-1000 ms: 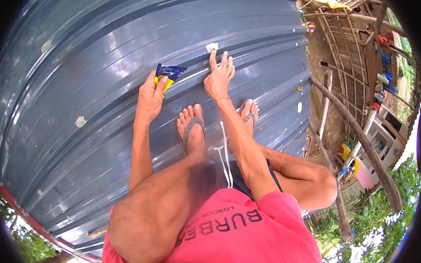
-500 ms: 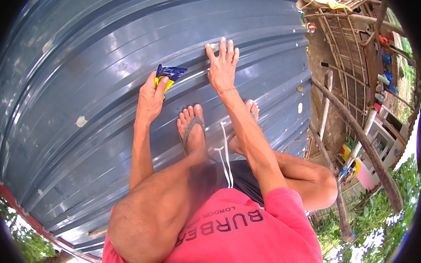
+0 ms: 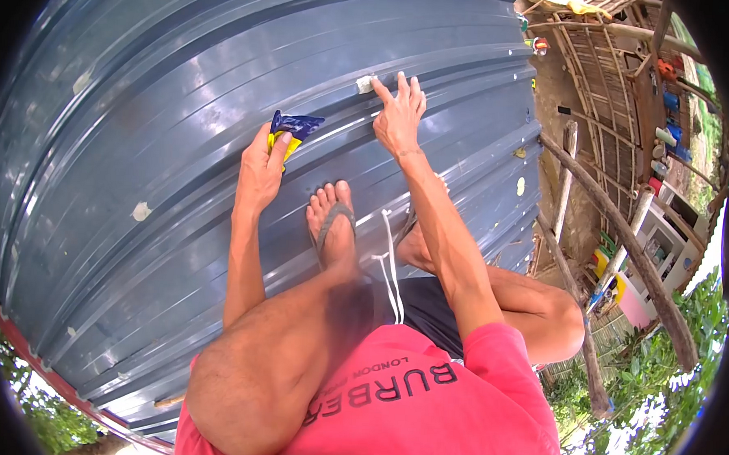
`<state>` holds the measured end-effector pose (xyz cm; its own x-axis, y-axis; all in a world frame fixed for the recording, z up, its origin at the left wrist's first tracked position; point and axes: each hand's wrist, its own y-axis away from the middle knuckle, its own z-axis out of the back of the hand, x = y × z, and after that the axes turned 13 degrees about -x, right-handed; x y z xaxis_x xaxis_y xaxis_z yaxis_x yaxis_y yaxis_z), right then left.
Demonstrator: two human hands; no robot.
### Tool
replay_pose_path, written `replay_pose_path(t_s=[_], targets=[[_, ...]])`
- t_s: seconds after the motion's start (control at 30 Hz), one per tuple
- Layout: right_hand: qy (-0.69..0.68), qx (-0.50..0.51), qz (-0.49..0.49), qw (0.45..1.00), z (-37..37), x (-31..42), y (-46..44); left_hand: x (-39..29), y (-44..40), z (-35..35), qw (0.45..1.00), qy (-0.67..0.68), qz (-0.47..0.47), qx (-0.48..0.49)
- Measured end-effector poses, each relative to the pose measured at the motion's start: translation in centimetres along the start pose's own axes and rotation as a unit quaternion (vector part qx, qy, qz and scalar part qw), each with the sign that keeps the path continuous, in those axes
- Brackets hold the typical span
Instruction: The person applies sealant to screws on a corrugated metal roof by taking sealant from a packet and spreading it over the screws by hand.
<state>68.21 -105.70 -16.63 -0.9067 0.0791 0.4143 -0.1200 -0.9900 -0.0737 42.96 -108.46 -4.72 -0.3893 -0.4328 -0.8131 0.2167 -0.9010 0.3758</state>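
Note:
My left hand [image 3: 259, 174] grips a crumpled blue-and-yellow plastic packet [image 3: 300, 127], its dark blue end pointing up and right. Past the packet, my right hand [image 3: 398, 122] reaches over a raised rib of the dark grey corrugated metal roof [image 3: 197, 143]. Its fingers are apart and hold nothing. The index fingertip is at the edge of a whitish patch [image 3: 365, 83] on that rib; whether it touches the patch I cannot tell.
I squat on the sheet in flip-flops [image 3: 332, 226]. More pale patches [image 3: 141, 211] dot the metal. At the right the roof ends, with wooden poles [image 3: 624, 239] and a lower yard beyond. A reddish edge [image 3: 25, 351] runs along the lower left.
My right hand has shifted right and slightly back toward me, uncovering more of the whitish patch. My left hand and the packet have stayed in place.

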Motion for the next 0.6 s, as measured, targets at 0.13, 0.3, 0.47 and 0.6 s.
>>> replay_pose_path(t_s=[0.13, 0.3, 0.47, 0.6], targets=[[-0.076, -0.004, -0.043, 0.996, -0.1, 0.6, 0.9, -0.1, 0.0, -0.1, 1.0, -0.003, 0.002, -0.001], [-0.008, -0.016, -0.019, 1.0, -1.0, 0.9, 2.0, -0.2, -0.2, -0.1, 1.0, -0.008, 0.012, 0.009], [-0.024, -0.017, -0.036, 0.999, -0.6, 0.8, 3.3, 0.0, 0.1, 0.0, 1.0, -0.002, -0.005, 0.003], [-0.036, -0.002, -0.077, 0.996, -1.2, 1.8, 3.2, 0.2, 0.1, 0.1, 1.0, -0.007, -0.005, 0.002]])
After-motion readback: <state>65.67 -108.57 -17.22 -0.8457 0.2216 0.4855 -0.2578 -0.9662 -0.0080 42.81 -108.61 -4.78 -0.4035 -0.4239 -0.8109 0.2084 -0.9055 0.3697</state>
